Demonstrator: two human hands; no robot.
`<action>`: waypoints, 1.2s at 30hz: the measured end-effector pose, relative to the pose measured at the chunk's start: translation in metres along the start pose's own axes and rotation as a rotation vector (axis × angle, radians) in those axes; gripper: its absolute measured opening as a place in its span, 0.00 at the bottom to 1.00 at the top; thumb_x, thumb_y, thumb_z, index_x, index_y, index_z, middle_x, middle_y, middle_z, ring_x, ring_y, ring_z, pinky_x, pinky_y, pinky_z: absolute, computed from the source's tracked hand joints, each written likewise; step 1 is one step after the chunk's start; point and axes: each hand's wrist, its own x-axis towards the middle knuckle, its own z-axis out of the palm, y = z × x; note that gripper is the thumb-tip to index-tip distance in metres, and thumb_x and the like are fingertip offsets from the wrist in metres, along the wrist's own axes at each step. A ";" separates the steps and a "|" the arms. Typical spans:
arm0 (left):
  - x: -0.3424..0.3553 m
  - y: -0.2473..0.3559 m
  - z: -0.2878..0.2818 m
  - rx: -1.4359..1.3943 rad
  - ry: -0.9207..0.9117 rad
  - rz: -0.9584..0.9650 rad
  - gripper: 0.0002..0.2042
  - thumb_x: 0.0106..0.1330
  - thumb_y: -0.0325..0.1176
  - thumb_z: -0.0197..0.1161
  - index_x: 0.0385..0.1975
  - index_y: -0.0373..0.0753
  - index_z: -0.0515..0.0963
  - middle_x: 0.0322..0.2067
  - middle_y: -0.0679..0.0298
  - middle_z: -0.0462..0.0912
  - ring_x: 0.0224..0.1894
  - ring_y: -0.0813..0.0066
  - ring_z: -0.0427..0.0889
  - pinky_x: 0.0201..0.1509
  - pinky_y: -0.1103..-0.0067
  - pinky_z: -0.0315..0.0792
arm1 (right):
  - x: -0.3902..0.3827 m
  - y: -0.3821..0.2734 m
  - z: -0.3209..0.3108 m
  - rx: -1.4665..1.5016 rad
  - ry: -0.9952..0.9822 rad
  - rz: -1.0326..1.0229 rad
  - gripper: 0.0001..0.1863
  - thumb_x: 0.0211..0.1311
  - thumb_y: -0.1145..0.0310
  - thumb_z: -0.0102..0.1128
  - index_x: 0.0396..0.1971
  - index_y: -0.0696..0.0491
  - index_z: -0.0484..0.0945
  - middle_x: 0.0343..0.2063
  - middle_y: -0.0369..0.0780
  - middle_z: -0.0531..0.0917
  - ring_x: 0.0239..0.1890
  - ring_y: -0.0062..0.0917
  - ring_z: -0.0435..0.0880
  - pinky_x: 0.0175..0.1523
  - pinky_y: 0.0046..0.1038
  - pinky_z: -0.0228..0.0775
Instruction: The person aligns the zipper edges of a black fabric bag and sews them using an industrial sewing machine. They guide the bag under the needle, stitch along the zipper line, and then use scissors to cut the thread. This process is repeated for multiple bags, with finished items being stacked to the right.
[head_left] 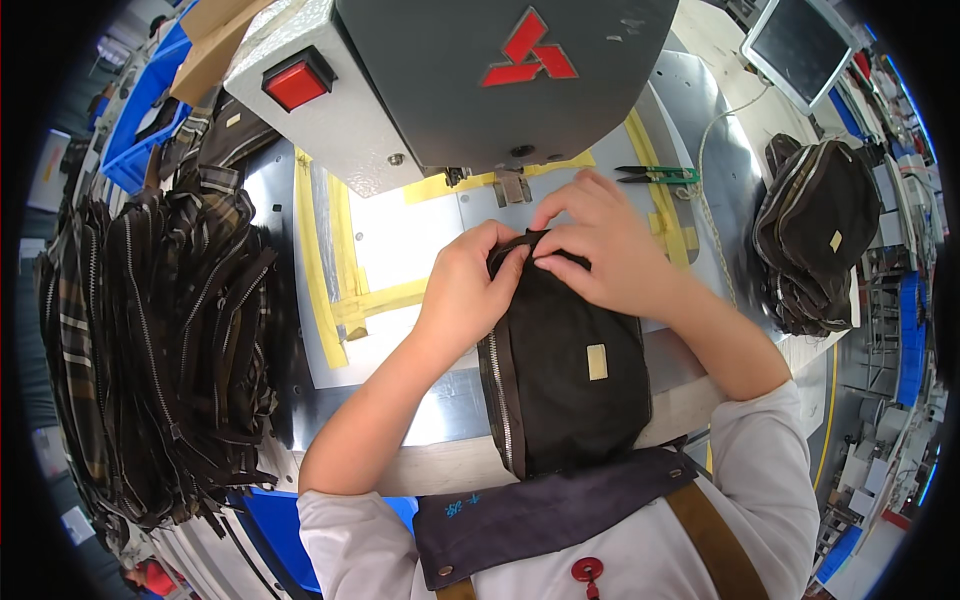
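Note:
A black fabric bag (555,340) with a zipper (500,390) down its left side and a small cream label (597,362) lies at the table's front edge, against my apron. Pinched between the thumb and fingers of my left hand (465,280) is the left part of the bag's far end. My right hand (600,245) grips the same end from the right, its thumb and fingers closed on the dark edge. Just beyond my hands is the metal presser foot (512,188) of a sewing machine (480,90); the bag's end lies short of it.
Piled at the left are several dark zippered bags (170,340), some with plaid fabric. More black bags (820,225) are stacked at the right. Green-handled thread snips (660,174) lie beside yellow tape (385,298) on the machine bed. A screen (800,50) stands at the far right.

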 end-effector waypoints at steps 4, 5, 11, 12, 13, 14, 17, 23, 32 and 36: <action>0.000 0.000 0.000 0.000 -0.019 0.047 0.06 0.63 0.27 0.61 0.35 0.30 0.77 0.31 0.49 0.82 0.33 0.54 0.82 0.38 0.71 0.74 | -0.005 0.005 0.012 0.098 0.069 0.146 0.07 0.50 0.71 0.67 0.27 0.53 0.77 0.36 0.37 0.80 0.39 0.36 0.76 0.48 0.35 0.68; 0.000 0.003 -0.001 -0.001 -0.036 0.027 0.06 0.63 0.27 0.61 0.35 0.30 0.77 0.31 0.49 0.81 0.33 0.54 0.82 0.38 0.71 0.74 | -0.006 0.008 0.013 0.136 0.055 0.201 0.07 0.52 0.71 0.67 0.27 0.54 0.77 0.35 0.38 0.81 0.38 0.36 0.77 0.47 0.35 0.69; 0.000 0.002 -0.002 -0.014 -0.065 0.034 0.06 0.63 0.27 0.62 0.35 0.31 0.77 0.31 0.52 0.81 0.32 0.58 0.81 0.37 0.72 0.73 | 0.000 0.002 0.007 0.304 -0.021 0.472 0.09 0.54 0.69 0.67 0.30 0.56 0.78 0.28 0.41 0.82 0.33 0.36 0.80 0.39 0.32 0.72; 0.000 0.002 -0.002 -0.020 -0.068 0.039 0.06 0.62 0.27 0.63 0.35 0.31 0.77 0.30 0.53 0.81 0.32 0.59 0.81 0.37 0.72 0.73 | 0.001 0.001 0.006 0.316 -0.025 0.504 0.09 0.54 0.69 0.68 0.30 0.56 0.78 0.28 0.41 0.81 0.33 0.35 0.81 0.39 0.32 0.73; 0.000 0.002 -0.002 -0.011 -0.047 0.036 0.05 0.61 0.26 0.63 0.34 0.32 0.77 0.30 0.54 0.81 0.32 0.60 0.81 0.37 0.73 0.73 | 0.001 0.000 0.008 0.385 0.010 0.528 0.08 0.53 0.70 0.68 0.31 0.55 0.78 0.28 0.40 0.81 0.33 0.35 0.81 0.39 0.32 0.73; 0.000 0.002 -0.001 -0.002 -0.026 0.032 0.05 0.60 0.25 0.64 0.33 0.32 0.77 0.30 0.55 0.80 0.32 0.61 0.81 0.37 0.73 0.73 | 0.000 0.000 0.011 0.455 0.045 0.552 0.08 0.53 0.71 0.68 0.31 0.55 0.79 0.28 0.40 0.81 0.33 0.34 0.81 0.39 0.32 0.73; -0.003 -0.002 0.001 -0.033 0.065 0.134 0.06 0.55 0.20 0.66 0.31 0.34 0.77 0.28 0.58 0.79 0.31 0.64 0.81 0.35 0.75 0.73 | -0.003 0.001 0.007 0.404 0.038 0.322 0.08 0.51 0.74 0.68 0.32 0.55 0.79 0.29 0.39 0.80 0.34 0.33 0.80 0.38 0.31 0.73; -0.007 -0.004 0.003 0.059 0.159 0.383 0.11 0.47 0.16 0.66 0.29 0.38 0.78 0.27 0.63 0.76 0.28 0.66 0.79 0.28 0.75 0.72 | -0.010 -0.002 0.003 0.012 0.116 -0.213 0.10 0.44 0.75 0.66 0.31 0.55 0.79 0.29 0.35 0.77 0.33 0.30 0.77 0.35 0.30 0.72; -0.006 0.000 0.001 0.140 0.152 0.440 0.12 0.46 0.17 0.67 0.30 0.39 0.80 0.26 0.63 0.76 0.25 0.65 0.79 0.27 0.75 0.72 | -0.011 -0.003 0.002 -0.058 0.162 -0.277 0.09 0.47 0.72 0.65 0.30 0.55 0.80 0.28 0.36 0.76 0.32 0.29 0.77 0.35 0.28 0.71; -0.002 -0.003 -0.001 0.041 0.077 0.277 0.05 0.52 0.22 0.69 0.28 0.36 0.79 0.25 0.61 0.77 0.23 0.69 0.77 0.28 0.77 0.71 | -0.010 -0.004 0.004 0.203 0.056 0.132 0.08 0.52 0.70 0.67 0.31 0.57 0.80 0.26 0.39 0.78 0.30 0.29 0.78 0.37 0.27 0.72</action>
